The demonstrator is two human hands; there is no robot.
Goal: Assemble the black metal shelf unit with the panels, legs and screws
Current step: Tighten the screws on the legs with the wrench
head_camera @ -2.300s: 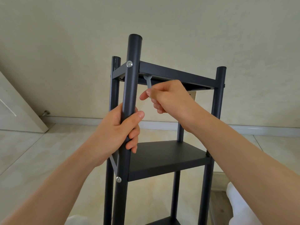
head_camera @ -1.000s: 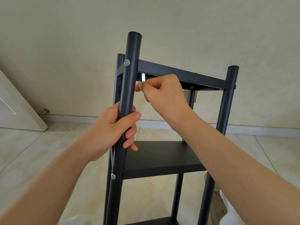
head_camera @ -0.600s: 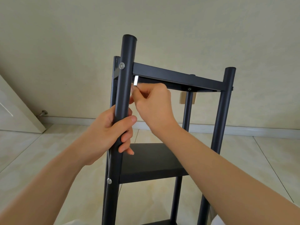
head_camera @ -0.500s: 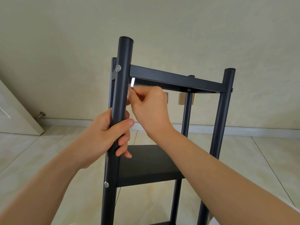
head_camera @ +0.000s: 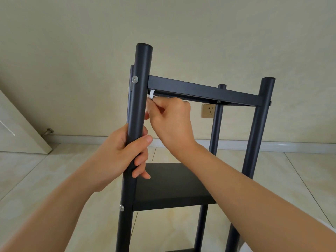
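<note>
Silver wrench (head_camera: 151,93) between right fingers (head_camera: 157,104)

right hand (head_camera: 171,122) and wrench (head_camera: 151,93) shifted toward corner leg (head_camera: 140,91)

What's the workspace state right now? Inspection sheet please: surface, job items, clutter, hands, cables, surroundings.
Surface: pale tiled floor; shelf unit stands on it.
Job's things: black shelf unit upright, four legs up, top panel and middle panel in place; silver screw seated in front left leg; small silver wrench under the top panel's corner.
Clutter: nothing seen.
Hands: left hand grips the front left leg; right hand pinches the wrench.
Cables: nothing seen.
Surroundings: beige wall, wall socket, white baseboard, door at left with a doorstop.
</note>
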